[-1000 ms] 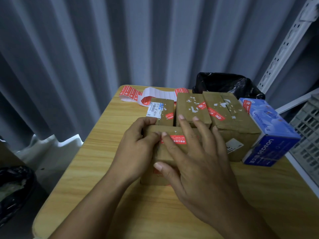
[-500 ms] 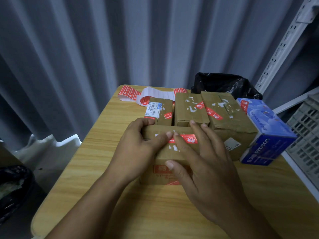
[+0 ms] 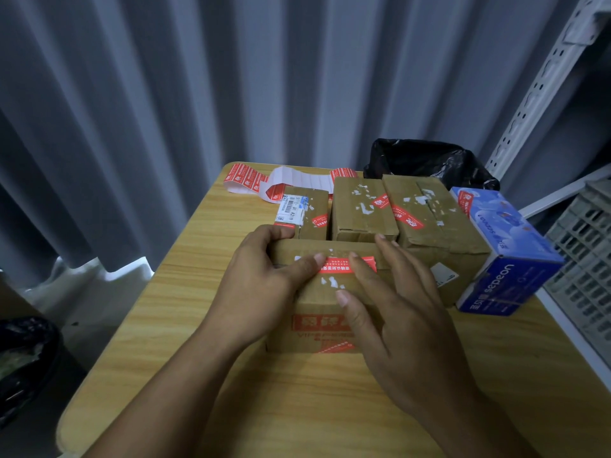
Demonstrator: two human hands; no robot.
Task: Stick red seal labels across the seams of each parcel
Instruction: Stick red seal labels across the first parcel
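A brown cardboard parcel [image 3: 325, 314] sits in front of me on the wooden table [image 3: 185, 309]. A red seal label [image 3: 337, 266] lies across its top seam. My left hand [image 3: 264, 282] grips the parcel's left end, thumb on the label's left edge. My right hand [image 3: 396, 312] lies flat on the top, fingers spread, a fingertip pressing the label's right part. Three more brown parcels [image 3: 360, 206] stand behind, each with red seals. A strip of red seal labels [image 3: 248, 176] on white backing lies at the far edge.
A blue box [image 3: 506, 252] leans against the right parcel. A black plastic bag [image 3: 426, 158] sits behind the parcels. A grey crate [image 3: 585, 256] and a metal shelf post [image 3: 535, 84] stand at the right. Grey curtains hang behind. A dark bin [image 3: 23, 361] is on the floor at left.
My right hand slid right and back along the label, uncovering more of it and the parcel's printed front. The left hand stayed on the parcel's left end.
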